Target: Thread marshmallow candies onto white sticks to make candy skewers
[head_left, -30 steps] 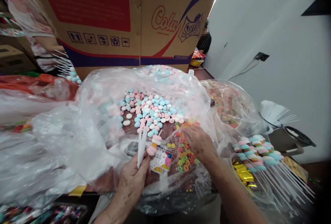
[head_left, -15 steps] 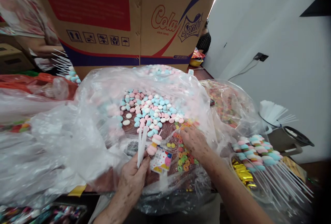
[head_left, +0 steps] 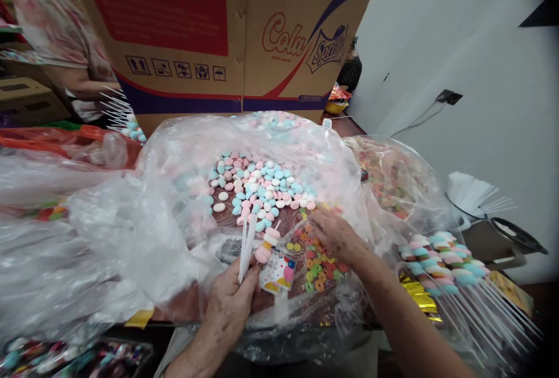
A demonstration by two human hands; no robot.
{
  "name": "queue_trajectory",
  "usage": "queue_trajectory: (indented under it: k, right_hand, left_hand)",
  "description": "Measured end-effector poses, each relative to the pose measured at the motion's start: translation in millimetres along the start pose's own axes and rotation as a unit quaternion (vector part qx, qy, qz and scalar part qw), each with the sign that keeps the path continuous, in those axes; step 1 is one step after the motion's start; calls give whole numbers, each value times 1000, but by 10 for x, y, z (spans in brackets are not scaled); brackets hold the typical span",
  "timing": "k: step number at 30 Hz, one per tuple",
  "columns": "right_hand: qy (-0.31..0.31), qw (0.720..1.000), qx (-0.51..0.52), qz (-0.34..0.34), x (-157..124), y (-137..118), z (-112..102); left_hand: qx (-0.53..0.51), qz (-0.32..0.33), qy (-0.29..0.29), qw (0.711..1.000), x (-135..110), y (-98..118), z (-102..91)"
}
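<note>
My left hand is closed around several white sticks and a candy skewer with pink and white candies and a yellow-orange piece between them. Over the ring gummies, my right hand reaches down with fingers bent together among them. What its fingertips pinch, if anything, is hidden. Pink, blue and white marshmallow candies lie loose beyond both hands, within an opened clear plastic bag. A printed card lies just right of my left hand.
A tall cardboard box stands behind the candies. Finished candy skewers lie at the right, near a dark pitcher and white sticks in a container. Another bag of gummies sits there too. A person is at the far left.
The whole view has shifted slightly, so things appear farther right. My right hand stays at the ring gummies, its fingers a little shifted; my left hand keeps the sticks and skewer.
</note>
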State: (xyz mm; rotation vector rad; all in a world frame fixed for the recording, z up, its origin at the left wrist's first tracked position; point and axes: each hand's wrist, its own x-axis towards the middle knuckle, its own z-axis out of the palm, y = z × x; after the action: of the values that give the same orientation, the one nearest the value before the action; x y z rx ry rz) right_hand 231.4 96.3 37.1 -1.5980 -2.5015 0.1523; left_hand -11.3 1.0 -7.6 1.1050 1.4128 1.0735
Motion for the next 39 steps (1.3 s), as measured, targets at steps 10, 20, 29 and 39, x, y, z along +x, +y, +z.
queue_trajectory:
  k: [10, 20, 29, 39]
  right_hand:
    - [22, 1000, 14, 8, 93, 13, -32]
    - [25, 997, -70, -31, 52, 98, 341]
    - [15, 993, -115, 30, 83, -115, 189]
    - [69, 803, 577, 134, 107, -328, 117]
  left_hand:
    - [11, -10, -13, 1000, 21, -13, 1]
    - [7, -5, -1, 1000, -9, 6, -17]
    - [-1, 1, -18, 1000, 21, -63, -4]
    - [66, 35, -37, 997, -4, 86, 0]
